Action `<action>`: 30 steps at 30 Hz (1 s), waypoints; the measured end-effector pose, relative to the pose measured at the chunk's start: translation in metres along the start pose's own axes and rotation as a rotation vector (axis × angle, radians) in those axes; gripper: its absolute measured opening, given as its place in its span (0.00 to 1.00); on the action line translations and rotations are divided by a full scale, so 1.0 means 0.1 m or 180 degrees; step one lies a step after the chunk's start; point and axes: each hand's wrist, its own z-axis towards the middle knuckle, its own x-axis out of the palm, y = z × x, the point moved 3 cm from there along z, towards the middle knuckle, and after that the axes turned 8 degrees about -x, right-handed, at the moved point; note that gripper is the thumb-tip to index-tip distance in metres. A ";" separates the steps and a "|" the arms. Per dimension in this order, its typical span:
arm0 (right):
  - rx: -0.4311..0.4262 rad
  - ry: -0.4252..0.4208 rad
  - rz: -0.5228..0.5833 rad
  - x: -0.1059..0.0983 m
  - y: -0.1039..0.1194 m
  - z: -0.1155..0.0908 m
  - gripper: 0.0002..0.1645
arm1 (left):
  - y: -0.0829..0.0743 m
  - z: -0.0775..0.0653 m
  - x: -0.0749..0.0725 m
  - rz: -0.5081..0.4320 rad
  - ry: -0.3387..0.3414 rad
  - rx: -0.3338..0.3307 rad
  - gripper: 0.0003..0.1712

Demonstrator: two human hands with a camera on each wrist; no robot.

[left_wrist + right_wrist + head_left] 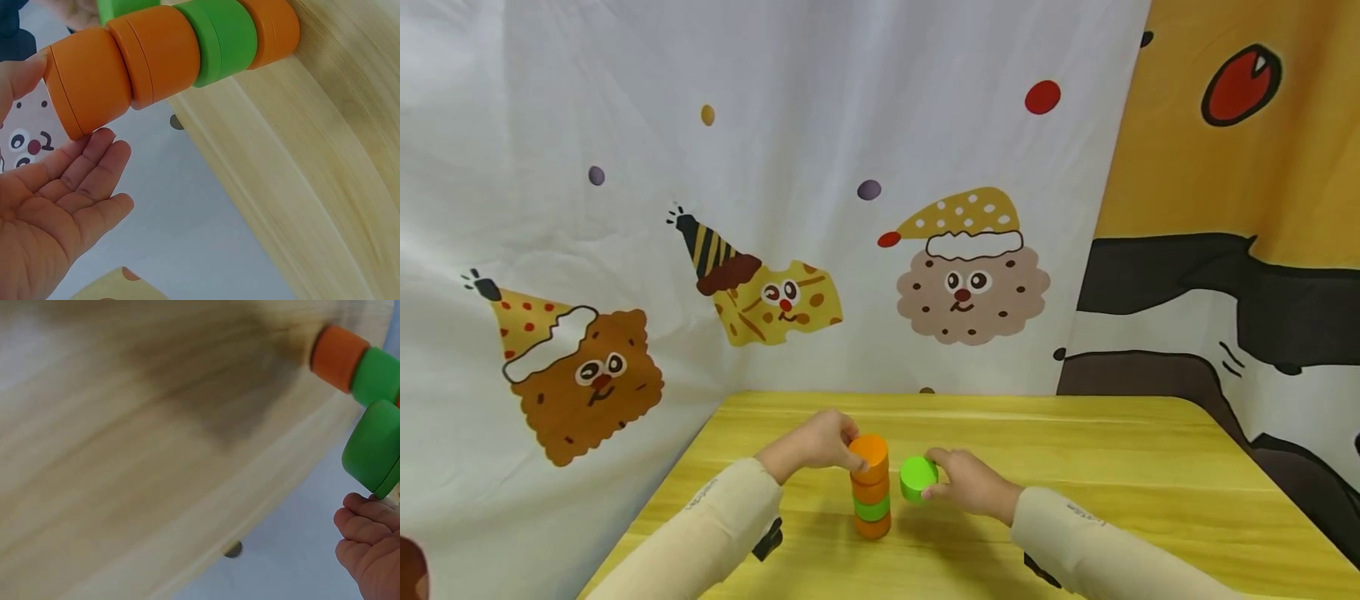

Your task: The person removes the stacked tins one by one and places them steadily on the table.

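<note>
A stack of small round blocks (pixel 872 492) stands upright on the table: orange at the bottom, then green, then two orange ones. My left hand (pixel 820 442) pinches the top orange block (pixel 90 81) between thumb and fingers, and it sits in line with the blocks under it. Just right of the stack, my right hand (pixel 973 483) holds a green block (pixel 918 479) by its sides, raised off the table. In the right wrist view that green block (pixel 374 447) overlaps the stack, and only the fingers and part of the palm show.
The wooden table (pixel 1075 442) reaches to a white cloth backdrop (pixel 820 83) printed with cartoon biscuits and cheese. A yellow and black printed part of the cloth (pixel 1225 183) hangs on the right. Both forearms wear cream sleeves (pixel 707 525).
</note>
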 end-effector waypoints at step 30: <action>0.0088 0.0033 0.0096 0.45 -0.32 -0.14 0.36 | -0.02 0.02 -0.04 0.0081 0.0021 -0.0181 0.23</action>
